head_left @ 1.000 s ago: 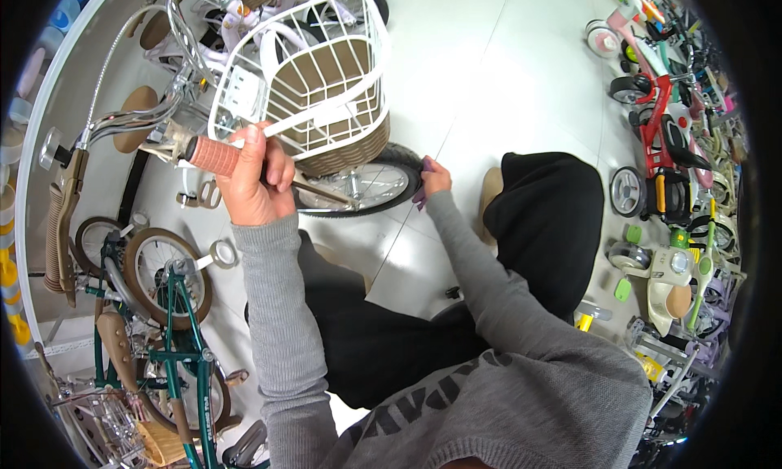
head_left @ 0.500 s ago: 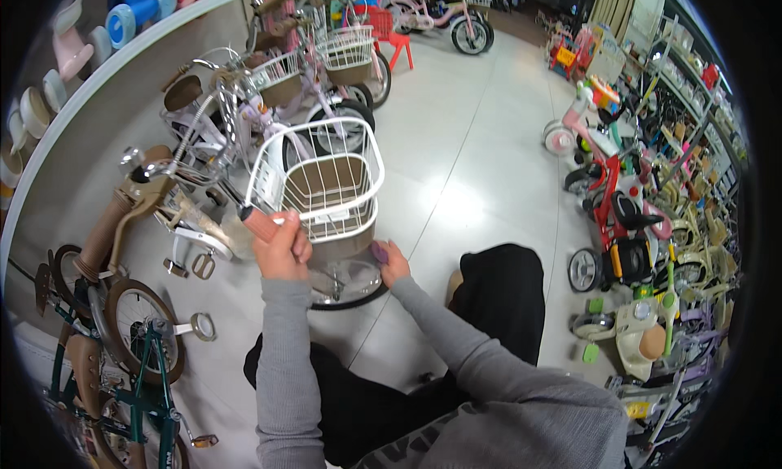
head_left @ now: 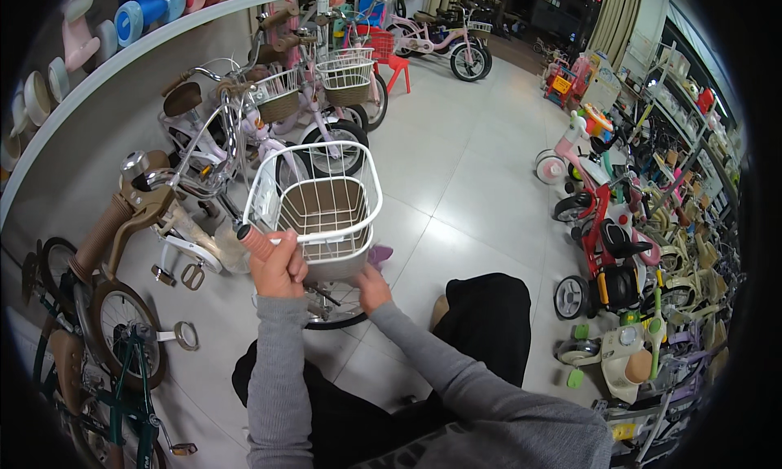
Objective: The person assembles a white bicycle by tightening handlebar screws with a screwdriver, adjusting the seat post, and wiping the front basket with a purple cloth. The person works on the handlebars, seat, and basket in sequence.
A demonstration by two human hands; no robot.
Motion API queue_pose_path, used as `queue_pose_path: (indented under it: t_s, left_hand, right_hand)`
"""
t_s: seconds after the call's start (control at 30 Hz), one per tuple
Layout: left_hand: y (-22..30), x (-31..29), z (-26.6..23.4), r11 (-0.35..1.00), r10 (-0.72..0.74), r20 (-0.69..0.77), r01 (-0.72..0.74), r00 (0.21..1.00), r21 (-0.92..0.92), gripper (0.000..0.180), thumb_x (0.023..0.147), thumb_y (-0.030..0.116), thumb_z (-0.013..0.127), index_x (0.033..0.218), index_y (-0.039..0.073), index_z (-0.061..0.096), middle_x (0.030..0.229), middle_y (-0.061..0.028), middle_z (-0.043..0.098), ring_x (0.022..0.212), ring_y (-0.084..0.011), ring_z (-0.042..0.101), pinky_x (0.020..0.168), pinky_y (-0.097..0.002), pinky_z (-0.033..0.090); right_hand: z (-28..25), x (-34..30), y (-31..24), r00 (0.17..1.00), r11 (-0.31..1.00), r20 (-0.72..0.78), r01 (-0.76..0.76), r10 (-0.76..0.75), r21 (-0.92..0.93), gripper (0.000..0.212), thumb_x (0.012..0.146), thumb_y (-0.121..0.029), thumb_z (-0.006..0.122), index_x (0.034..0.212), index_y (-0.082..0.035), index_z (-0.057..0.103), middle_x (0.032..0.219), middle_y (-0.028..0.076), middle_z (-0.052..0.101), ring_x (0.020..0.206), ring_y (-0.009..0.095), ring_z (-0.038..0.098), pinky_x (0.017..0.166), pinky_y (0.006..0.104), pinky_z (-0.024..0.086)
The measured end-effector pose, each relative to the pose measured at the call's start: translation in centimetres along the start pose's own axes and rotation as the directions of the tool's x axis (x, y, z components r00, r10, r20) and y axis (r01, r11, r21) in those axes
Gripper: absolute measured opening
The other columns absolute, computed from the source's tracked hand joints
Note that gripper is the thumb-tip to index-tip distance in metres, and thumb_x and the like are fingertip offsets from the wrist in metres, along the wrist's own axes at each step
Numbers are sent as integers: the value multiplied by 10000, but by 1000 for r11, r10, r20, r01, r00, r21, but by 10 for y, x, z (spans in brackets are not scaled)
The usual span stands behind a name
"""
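My left hand (head_left: 278, 267) is closed around a ribbed brown handlebar grip (head_left: 256, 242), beside the near left corner of a white wire basket (head_left: 330, 239). The basket has a brown lower part and is mounted at the front of a bicycle. On the basket's near right side, my right hand (head_left: 374, 290) holds a purple cloth (head_left: 379, 255) against or close to the basket's outside. Its fingertips are partly hidden. Beneath the basket shows the bicycle's spoked front wheel (head_left: 334, 304), next to my right wrist.
Green bicycles with brown tyres (head_left: 122, 326) stand at the left. Behind the basket are several lilac children's bicycles (head_left: 322, 131) with baskets. Ride-on toys, among them a red tricycle (head_left: 599, 224), line the right side. A white shelf edge (head_left: 163, 55) curves along the upper left.
The right hand has moved left and slightly down, nearer the basket's underside, and the purple cloth shows beyond it. The left hand keeps its hold. The view has tilted up a little.
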State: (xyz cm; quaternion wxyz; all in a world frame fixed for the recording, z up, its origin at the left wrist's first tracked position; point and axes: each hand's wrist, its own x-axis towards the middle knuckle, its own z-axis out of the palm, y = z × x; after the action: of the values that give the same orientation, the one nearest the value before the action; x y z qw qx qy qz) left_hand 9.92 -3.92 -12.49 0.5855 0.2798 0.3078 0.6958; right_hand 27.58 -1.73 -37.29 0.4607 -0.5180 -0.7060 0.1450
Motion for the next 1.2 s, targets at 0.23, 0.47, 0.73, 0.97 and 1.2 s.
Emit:
queue_pose_path:
  t_s: [0.23,0.47,0.73,0.97,1.2]
  left_hand:
    - [4,-5,2,998,22,16,-23,1000,58,110,859,68,608,869,58,498,649,14,431,472,-69,366,397,-217,292]
    - [-4,2,-2,998,48,16,-49,999,26,87,868,90,610,885,73,526,677,9,462,480,-64,374,392,-210,292]
    - [3,6,-1,995,94,-26,-95,995,-34,84,870,41,590,887,49,509,652,4,440,476,-72,368,415,-222,300]
    - [11,-3,8,996,82,0,-82,997,-21,78,857,28,586,859,30,508,605,16,400,474,-68,349,422,-223,287]
    - [5,-9,4,998,57,48,-58,997,24,84,864,46,592,857,26,511,609,6,411,469,-75,349,421,-229,286]
  right_hand:
    - [-2,-41,88,500,502,-44,-860,865,90,243,763,-149,636,991,-94,700,891,186,675,867,313,655,789,392,507]
    - [29,-14,1,956,966,-219,-227,197,-121,480,715,71,481,1156,-76,600,1162,204,592,1091,378,555,954,425,444]
    - [18,10,-49,970,948,115,236,-215,-213,537,644,39,528,1176,-33,557,1276,197,476,1225,416,406,1013,498,357]
    - [19,-55,42,950,969,-197,-244,244,22,561,660,79,483,1209,-14,556,1149,197,579,1112,372,532,987,412,408]
    - [50,-92,104,414,335,-23,-700,910,630,417,750,51,542,1156,-12,617,1120,102,646,1015,189,586,899,281,446]
